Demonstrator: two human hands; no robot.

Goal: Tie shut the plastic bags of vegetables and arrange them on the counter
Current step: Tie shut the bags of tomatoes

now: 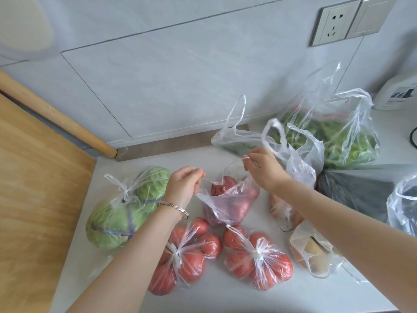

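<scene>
An open clear bag of reddish sweet potatoes (228, 199) stands on the white counter (221, 297) in the middle. My left hand (184, 185) pinches its left handle and my right hand (262, 169) pinches its right handle, holding the mouth spread apart. To the left lies a knotted bag of green cabbages (121, 213). Two knotted bags of tomatoes (187, 256) (257, 256) lie in front. An untied bag of potatoes (313, 254) sits under my right forearm, and a bag with carrots (282, 211) lies just behind it.
Open bags of leafy greens (334, 136) and green beans (239, 141) stand at the back right by the tiled wall. A dark bag (356, 190) and another clear bag (404, 204) sit at the right. A wooden board (33, 188) borders the counter's left. A wall socket (334, 23) is above.
</scene>
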